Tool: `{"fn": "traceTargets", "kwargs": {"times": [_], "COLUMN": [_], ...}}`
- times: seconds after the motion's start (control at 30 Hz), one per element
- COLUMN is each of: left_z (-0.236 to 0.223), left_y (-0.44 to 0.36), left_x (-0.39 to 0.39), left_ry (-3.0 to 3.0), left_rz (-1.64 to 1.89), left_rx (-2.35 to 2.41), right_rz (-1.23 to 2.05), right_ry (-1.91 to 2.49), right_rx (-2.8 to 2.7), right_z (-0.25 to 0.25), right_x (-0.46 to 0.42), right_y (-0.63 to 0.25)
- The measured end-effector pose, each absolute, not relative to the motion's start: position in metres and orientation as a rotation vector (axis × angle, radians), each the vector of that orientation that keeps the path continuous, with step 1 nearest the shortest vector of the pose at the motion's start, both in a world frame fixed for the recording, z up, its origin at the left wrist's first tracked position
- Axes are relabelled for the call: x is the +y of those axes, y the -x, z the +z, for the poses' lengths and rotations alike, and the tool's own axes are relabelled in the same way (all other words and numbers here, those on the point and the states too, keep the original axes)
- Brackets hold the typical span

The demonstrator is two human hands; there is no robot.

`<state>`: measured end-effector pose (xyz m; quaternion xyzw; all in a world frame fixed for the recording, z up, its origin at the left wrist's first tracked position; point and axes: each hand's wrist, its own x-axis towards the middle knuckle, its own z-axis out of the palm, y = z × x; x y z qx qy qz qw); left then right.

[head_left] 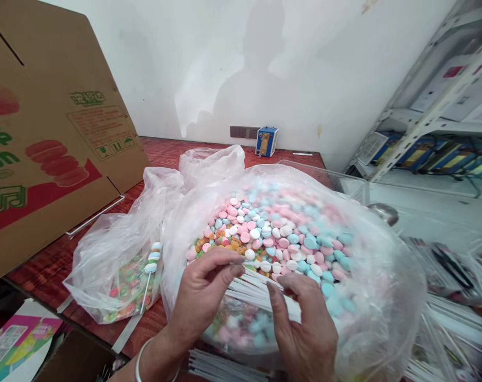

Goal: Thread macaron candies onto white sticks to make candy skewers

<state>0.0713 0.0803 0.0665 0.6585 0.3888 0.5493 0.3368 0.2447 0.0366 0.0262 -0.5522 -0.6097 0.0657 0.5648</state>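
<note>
My left hand is closed in a pinch, with a thin white stick running rightward from its fingertips. My right hand faces it, thumb and fingers curled together; what lies between them is hidden. Below and between both hands is a bundle of white paper sticks. Behind them a large clear plastic bag lies open, full of pink, white and blue candies. Small orange and green ring candies sit at its near left part. A stick threaded with candies rests on a smaller bag to the left.
The smaller clear bag holds colourful ring candies. A big cardboard box stands on the left of the reddish table. At the wall is a small blue box. Metal shelves and a steel bowl are at the right.
</note>
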Motion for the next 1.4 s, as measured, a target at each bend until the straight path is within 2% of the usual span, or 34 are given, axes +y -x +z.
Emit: {"fn": "traceTargets", "kwargs": {"times": [0.13,0.2,0.3,0.37,0.5,0.63,0.73,0.93,1.1,1.27,1.4], "left_z": [0.070,0.064,0.054,0.052,0.058,0.058,0.047,0.038,0.051,0.052,0.045], "left_y": [-0.071,-0.078,-0.095,-0.106,-0.128,-0.155,-0.168,-0.160,-0.147,-0.131,-0.122], "left_x": [0.070,0.067,0.071,0.083,0.126,0.169,0.184,0.176,0.155,0.134,0.122], "left_ry": [-2.214,-2.395,-2.569,-2.627,-2.729,-2.838,-2.851,-2.778,-2.181,-1.298,-0.876], "left_rz": [1.422,1.334,1.235,1.175,0.788,0.458,0.404,0.490,0.777,0.827,0.913], "left_rx": [0.632,0.454,0.357,0.469,0.874,0.968,1.003,1.067,1.106,1.054,1.003], "right_rz": [1.091,1.234,1.131,0.985,0.717,0.312,0.177,0.146,0.140,0.137,0.107], "right_ry": [1.151,0.988,0.922,0.977,1.417,1.822,1.952,2.023,1.969,1.906,1.882], "right_rx": [-0.817,-0.553,-0.414,-0.445,-0.882,-1.335,-1.458,-1.519,-1.619,-1.600,-1.565], "right_z": [0.042,0.048,0.050,0.044,0.029,0.022,0.021,0.014,0.007,0.009,0.021], "right_x": [0.026,0.027,0.031,0.034,0.042,0.064,0.084,0.097,0.089,0.091,0.106], "right_y": [-0.241,-0.244,-0.260,-0.278,-0.307,-0.307,-0.298,-0.295,-0.297,-0.300,-0.300]}}
